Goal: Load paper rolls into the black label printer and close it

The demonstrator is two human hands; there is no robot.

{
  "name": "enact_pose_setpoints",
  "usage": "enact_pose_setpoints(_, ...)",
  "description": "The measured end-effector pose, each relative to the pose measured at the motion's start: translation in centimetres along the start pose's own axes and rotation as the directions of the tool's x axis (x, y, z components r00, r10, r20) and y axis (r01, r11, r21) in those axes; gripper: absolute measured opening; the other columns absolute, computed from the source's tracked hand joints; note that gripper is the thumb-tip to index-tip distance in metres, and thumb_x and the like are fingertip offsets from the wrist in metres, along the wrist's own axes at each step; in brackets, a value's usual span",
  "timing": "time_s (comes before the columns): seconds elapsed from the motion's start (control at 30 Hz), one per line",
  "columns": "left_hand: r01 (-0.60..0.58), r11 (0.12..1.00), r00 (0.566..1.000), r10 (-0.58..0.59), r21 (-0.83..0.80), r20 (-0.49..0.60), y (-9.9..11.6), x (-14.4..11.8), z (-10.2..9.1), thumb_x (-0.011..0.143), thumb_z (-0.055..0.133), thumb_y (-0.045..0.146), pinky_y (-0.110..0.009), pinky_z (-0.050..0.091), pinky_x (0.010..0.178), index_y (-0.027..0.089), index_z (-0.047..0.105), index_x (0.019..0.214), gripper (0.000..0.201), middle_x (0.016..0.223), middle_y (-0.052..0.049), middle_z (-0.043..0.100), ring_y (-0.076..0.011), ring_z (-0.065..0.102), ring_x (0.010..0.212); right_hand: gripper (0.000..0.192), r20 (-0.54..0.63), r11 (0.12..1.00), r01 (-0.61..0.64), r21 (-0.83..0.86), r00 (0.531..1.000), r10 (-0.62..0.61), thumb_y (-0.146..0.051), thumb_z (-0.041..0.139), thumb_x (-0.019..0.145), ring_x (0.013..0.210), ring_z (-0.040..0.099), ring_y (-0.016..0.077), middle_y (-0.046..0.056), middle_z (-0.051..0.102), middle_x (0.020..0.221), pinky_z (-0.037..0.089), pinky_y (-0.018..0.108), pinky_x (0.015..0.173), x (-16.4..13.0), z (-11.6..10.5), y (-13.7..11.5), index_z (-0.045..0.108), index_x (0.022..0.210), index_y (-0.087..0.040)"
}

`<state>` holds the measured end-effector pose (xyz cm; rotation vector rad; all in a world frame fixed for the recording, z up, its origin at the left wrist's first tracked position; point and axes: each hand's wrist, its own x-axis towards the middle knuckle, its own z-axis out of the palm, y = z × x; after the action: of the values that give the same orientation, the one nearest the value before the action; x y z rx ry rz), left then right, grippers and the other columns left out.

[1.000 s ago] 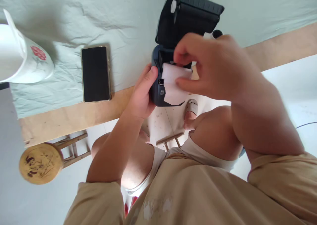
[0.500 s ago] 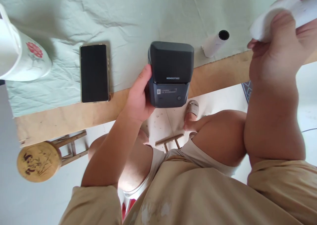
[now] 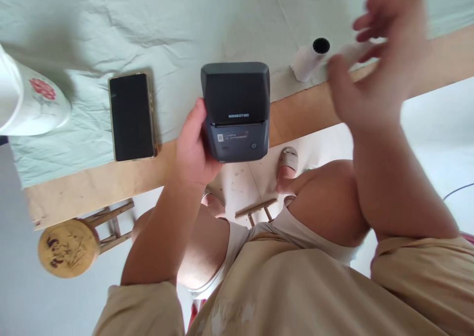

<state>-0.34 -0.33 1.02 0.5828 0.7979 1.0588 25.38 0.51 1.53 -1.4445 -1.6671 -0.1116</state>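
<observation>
A dark label printer marked NIIMBOT is gripped by my left hand, thumb along its left side, just over the table's front edge. My right hand is raised over the right of the table, slightly blurred, its fingers and thumb apart. Partly hidden behind those fingers is a white object, probably a roll, on the cloth. A white label roll with a black core end stands tilted between the printer and my right hand.
On the left, a phone in a clear case lies near the edge of the cloth-covered table. A white flowered container stands beyond it. Below the table edge is a wooden stool with a panda design.
My right hand has let go of the white roll-like object and moved left and nearer, fingers opening. The printer in my left hand sits a little further left in view.
</observation>
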Motion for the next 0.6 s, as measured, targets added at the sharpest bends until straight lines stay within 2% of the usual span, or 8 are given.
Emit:
enact_pose_setpoints(0.1, -0.007, 1.000, 1.000, 0.007, 0.020, 0.000, 0.1, -0.1, 0.0, 0.095, 0.047, 0.043, -0.037, 0.053, 0.107, 0.023, 0.070, 0.099, 0.031, 0.106, -0.002, 0.072, -0.0233, 0.059, 0.128, 0.063, 0.269, 0.977, -0.109, -0.183, 0.950, 0.157, -0.019, 0.067, 0.072, 0.128, 0.049, 0.0266, 0.019, 0.051, 0.135, 0.043, 0.039, 0.105, 0.0, 2.1, -1.1, 0.051, 0.133, -0.013)
enact_pose_setpoints(0.17, -0.015, 1.000, 1.000, 0.015, 0.024, -0.002, 0.1, -0.2, 0.0, 0.095, 0.046, 0.045, -0.038, 0.053, 0.107, 0.023, 0.070, 0.099, 0.032, 0.107, -0.002, 0.072, -0.0233, 0.060, 0.127, 0.068, 0.281, 0.955, -0.187, -0.232, 0.927, 0.250, -0.014, 0.067, 0.070, 0.123, 0.050, 0.0266, 0.018, 0.049, 0.132, 0.041, 0.044, 0.108, 0.1, 3.3, -1.0, 0.050, 0.135, -0.017)
enact_pose_setpoints(0.33, -0.013, 1.000, 0.999, 0.014, -0.012, 0.035, -0.1, -0.3, -0.2, 0.096, 0.045, 0.048, -0.039, 0.052, 0.108, 0.022, 0.070, 0.101, 0.037, 0.107, -0.002, 0.072, -0.0236, 0.060, 0.127, 0.057, 0.265, 0.957, -0.211, -0.201, 0.928, 0.261, -0.010, 0.057, 0.075, 0.105, 0.053, 0.0195, 0.012, 0.052, 0.122, 0.048, 0.037, 0.092, 0.3, 3.7, -0.8, 0.054, 0.128, -0.027)
enact_pose_setpoints(0.4, -0.036, 0.999, 0.998, 0.037, -0.024, 0.041, -0.2, -0.3, -0.3, 0.096, 0.045, 0.046, -0.038, 0.052, 0.109, 0.021, 0.071, 0.100, 0.035, 0.104, -0.001, 0.072, -0.0227, 0.060, 0.127, 0.062, 0.278, 0.963, -0.266, -0.041, 0.923, 0.267, -0.011, 0.054, 0.075, 0.100, 0.054, 0.0154, 0.008, 0.051, 0.130, 0.050, 0.030, 0.082, 0.4, 3.5, -0.9, 0.045, 0.133, -0.030)
enact_pose_setpoints(0.47, -0.060, 0.998, 0.998, 0.060, -0.019, 0.027, -0.3, -0.3, -0.4, 0.096, 0.047, 0.042, -0.037, 0.053, 0.109, 0.021, 0.071, 0.098, 0.032, 0.101, 0.000, 0.072, -0.0219, 0.061, 0.126, 0.064, 0.326, 0.866, -0.452, 0.213, 0.869, 0.373, -0.015, 0.050, 0.074, 0.086, 0.057, 0.0121, 0.006, 0.055, 0.126, 0.048, 0.026, 0.064, 0.4, 3.4, -1.1, 0.036, 0.134, -0.033)
enact_pose_setpoints(0.53, -0.055, 0.998, 0.998, 0.056, -0.014, 0.017, -0.3, -0.2, -0.4, 0.096, 0.048, 0.041, -0.036, 0.055, 0.105, 0.021, 0.071, 0.098, 0.030, 0.101, 0.001, 0.073, -0.0222, 0.063, 0.122, 0.052, 0.408, 0.689, -0.629, 0.360, 0.771, 0.490, -0.020, 0.044, 0.075, 0.073, 0.059, 0.0115, 0.006, 0.059, 0.107, 0.041, 0.025, 0.052, 0.3, 3.2, -1.4, 0.035, 0.126, -0.029)
enact_pose_setpoints(0.57, -0.046, 0.999, 0.999, 0.046, -0.015, 0.017, -0.3, -0.2, -0.3, 0.096, 0.048, 0.042, -0.037, 0.057, 0.102, 0.021, 0.071, 0.099, 0.031, 0.101, 0.001, 0.073, -0.0227, 0.064, 0.120, 0.044, 0.434, 0.671, -0.652, 0.353, 0.750, 0.500, -0.024, 0.041, 0.076, 0.071, 0.061, 0.0128, 0.007, 0.060, 0.102, 0.040, 0.026, 0.049, 0.3, 2.9, -1.8, 0.038, 0.120, -0.026)
enact_pose_setpoints(0.6, -0.034, 0.999, 0.999, 0.034, -0.017, 0.021, -0.3, -0.2, -0.3, 0.096, 0.048, 0.043, -0.037, 0.058, 0.100, 0.021, 0.070, 0.099, 0.031, 0.102, 0.001, 0.072, -0.0234, 0.065, 0.118, 0.042, 0.425, 0.689, -0.624, 0.368, 0.772, 0.472, -0.028, 0.044, 0.078, 0.075, 0.062, 0.0127, 0.006, 0.060, 0.106, 0.044, 0.027, 0.053, 0.2, 2.4, -2.3, 0.039, 0.121, -0.027)
